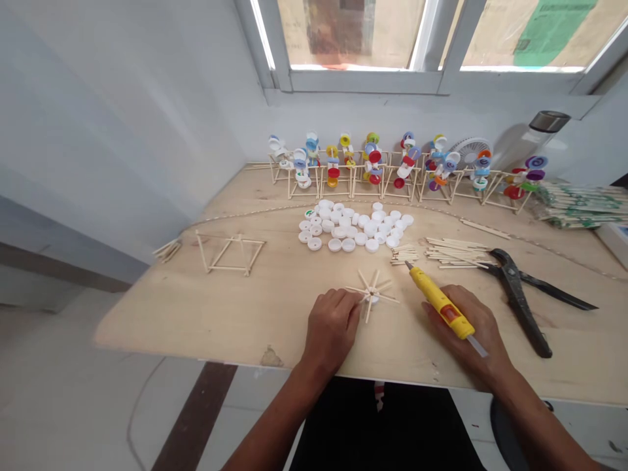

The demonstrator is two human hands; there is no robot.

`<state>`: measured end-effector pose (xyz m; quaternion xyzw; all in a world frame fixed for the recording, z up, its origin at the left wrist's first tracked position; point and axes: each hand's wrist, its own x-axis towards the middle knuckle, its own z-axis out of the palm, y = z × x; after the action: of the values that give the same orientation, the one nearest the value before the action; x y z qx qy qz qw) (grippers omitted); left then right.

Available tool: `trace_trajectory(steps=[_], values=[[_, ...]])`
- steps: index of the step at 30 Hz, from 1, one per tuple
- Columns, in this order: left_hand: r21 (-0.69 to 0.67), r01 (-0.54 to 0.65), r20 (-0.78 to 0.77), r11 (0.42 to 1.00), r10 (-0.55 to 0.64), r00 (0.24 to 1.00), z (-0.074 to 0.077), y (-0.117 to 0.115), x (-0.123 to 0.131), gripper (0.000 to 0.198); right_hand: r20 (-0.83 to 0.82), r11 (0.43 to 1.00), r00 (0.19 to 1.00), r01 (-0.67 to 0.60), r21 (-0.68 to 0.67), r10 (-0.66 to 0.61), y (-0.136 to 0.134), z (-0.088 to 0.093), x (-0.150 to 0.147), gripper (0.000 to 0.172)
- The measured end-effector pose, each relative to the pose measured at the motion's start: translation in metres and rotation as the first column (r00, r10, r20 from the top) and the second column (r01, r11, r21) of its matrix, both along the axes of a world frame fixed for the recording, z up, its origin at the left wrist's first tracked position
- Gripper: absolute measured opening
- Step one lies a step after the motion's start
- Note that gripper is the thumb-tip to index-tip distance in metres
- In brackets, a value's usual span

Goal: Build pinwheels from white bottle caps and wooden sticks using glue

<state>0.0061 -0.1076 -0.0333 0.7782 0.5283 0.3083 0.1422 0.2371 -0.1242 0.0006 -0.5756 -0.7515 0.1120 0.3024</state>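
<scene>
A star-shaped wheel of thin wooden sticks (377,288) lies on the wooden table, a white bottle cap (372,299) partly showing under its centre. My left hand (332,327) rests at the wheel's left side, closed with its fingertips on one stick. In my right hand (464,320) is a yellow hot glue gun (436,297), its nozzle pointing up and left. A clear glue stick (477,346) pokes out of its rear. The nozzle tip is apart from the wheel, close to a small pile of short sticks (404,254).
White bottle caps (343,229) are heaped mid-table. A stick frame (230,255) stands at left. Longer sticks (456,252) and black-handled pliers (520,294) lie at right. Several stick stands with coloured cap wheels (375,157) line the back, behind a cord (255,210).
</scene>
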Motion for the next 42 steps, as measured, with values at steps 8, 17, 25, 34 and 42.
trace_trajectory(steps=[8, 17, 25, 34, 42], values=[[0.000, -0.016, 0.009, 1.000, 0.016, 1.000, 0.000, 0.000, 0.002, 0.018, -0.061, 0.991, 0.990, -0.127, -0.044, 0.124, 0.019, 0.010, -0.033, 0.008], [-0.002, -0.016, -0.017, 1.000, 0.016, 1.000, -0.001, 0.009, 0.002, 0.015, -0.006, 0.986, 0.987, -0.160, -0.055, 0.160, 0.042, 0.001, -0.048, 0.008], [0.003, -0.020, -0.015, 1.000, 0.020, 1.000, -0.001, 0.011, 0.001, 0.015, -0.046, 0.974, 0.975, -0.219, -0.051, 0.216, 0.046, -0.010, -0.054, 0.008], [0.021, 0.002, -0.027, 1.000, -0.001, 1.000, -0.002, 0.012, 0.001, 0.019, -0.048, 0.965, 0.966, -0.257, -0.058, 0.255, 0.046, -0.015, -0.058, 0.005], [0.042, 0.013, -0.033, 0.999, -0.012, 0.999, -0.003, 0.013, 0.001, 0.021, -0.034, 0.970, 0.970, -0.242, -0.035, 0.241, 0.044, -0.016, -0.060, 0.007]])
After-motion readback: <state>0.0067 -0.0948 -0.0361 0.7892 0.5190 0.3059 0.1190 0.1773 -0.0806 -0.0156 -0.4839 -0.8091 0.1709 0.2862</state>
